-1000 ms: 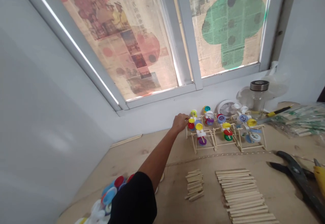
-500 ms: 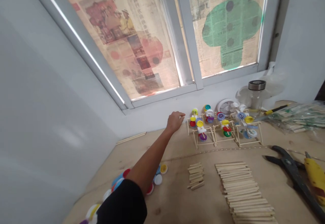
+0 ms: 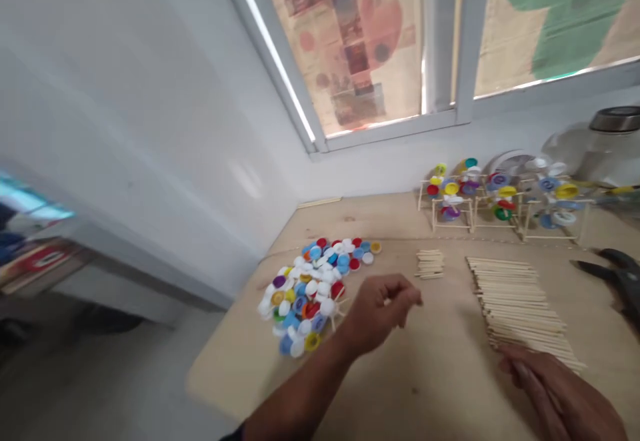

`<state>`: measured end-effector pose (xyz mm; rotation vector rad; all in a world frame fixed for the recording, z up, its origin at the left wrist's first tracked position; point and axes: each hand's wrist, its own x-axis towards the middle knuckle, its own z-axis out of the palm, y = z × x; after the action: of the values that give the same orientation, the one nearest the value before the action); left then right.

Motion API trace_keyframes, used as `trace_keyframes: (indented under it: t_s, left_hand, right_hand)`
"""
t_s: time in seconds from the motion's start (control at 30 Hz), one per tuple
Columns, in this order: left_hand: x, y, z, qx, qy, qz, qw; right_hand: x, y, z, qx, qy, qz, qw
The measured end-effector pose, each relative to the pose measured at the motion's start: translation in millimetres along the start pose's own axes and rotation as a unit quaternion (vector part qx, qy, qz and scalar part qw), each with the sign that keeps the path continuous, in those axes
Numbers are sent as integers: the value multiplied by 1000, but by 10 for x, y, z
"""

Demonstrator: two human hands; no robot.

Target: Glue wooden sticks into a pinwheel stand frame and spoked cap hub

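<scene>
My left hand (image 3: 381, 311) hovers over the table between the pile of plastic bottle caps (image 3: 320, 267) and the sticks. Its fingers are curled in, and nothing shows in them. At the lower right, my right hand (image 3: 565, 387) is at the near end of a row of thin wooden sticks (image 3: 520, 307). Those fingertips are blurred, so whether they grip a stick I cannot see. A smaller bunch of short sticks (image 3: 430, 265) lies beyond my left hand. Among the caps, a small stick piece with spokes (image 3: 339, 313) lies close to my left wrist.
Several stick frames carrying cap wheels (image 3: 453, 211) stand along the wall, with a round white fan (image 3: 513, 161) and a jar with a metal lid (image 3: 615, 124) behind. Dark-handled cutters (image 3: 623, 274) lie at right. The wooden table (image 3: 225, 374) ends at left above the floor.
My left hand has drawn back from beside the stick frames toward me, its fingers more curled. My right hand has come into view at the sticks. The view has turned left and down.
</scene>
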<state>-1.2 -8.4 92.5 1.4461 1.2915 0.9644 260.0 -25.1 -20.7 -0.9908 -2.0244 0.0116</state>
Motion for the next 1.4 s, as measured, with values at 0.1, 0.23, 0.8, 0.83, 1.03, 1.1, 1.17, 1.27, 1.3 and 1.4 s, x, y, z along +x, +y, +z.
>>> trace_keyframes:
  t_s: [0.1,0.23,0.8,0.83,1.03,1.1,1.17,1.27,1.3,1.4]
  left_hand:
    - [-483,-268,66,-45,60,-57,996]
    - [-928,-615,-73,-60,231,-88,967]
    - [-999,-913,-312,459,231,-238,824]
    - [-975,-912,-309,466,226,-247,819]
    - [-895,-956,-333,486,210,-291,797]
    - [-882,-965,-331,484,213,-298,795]
    - [-876,-963,-328,479,222,-301,794]
    - [-892,-957,-330,457,258,-292,799]
    - [-905,-962,-335,442,276,-284,805]
    - [-958,-1012,-359,369,334,-233,835]
  right_hand:
    - [-71,81,52,-36,-24,-12,999]
    - [-122,134,67,-69,-55,-18,996]
    - [-68,-229,-139,-69,-70,-71,993]
    - [-100,-259,-163,-65,-75,-68,993]
    - [-305,-296,-209,-35,-86,-48,995]
    - [-343,-276,-190,-39,-88,-45,994]
    - [-356,-262,-166,-40,-87,-51,994]
    - [-353,-252,-134,-40,-81,-64,994]
    - [-351,-249,-126,-41,-81,-66,994]
    - [-353,-245,-108,-40,-81,-64,994]
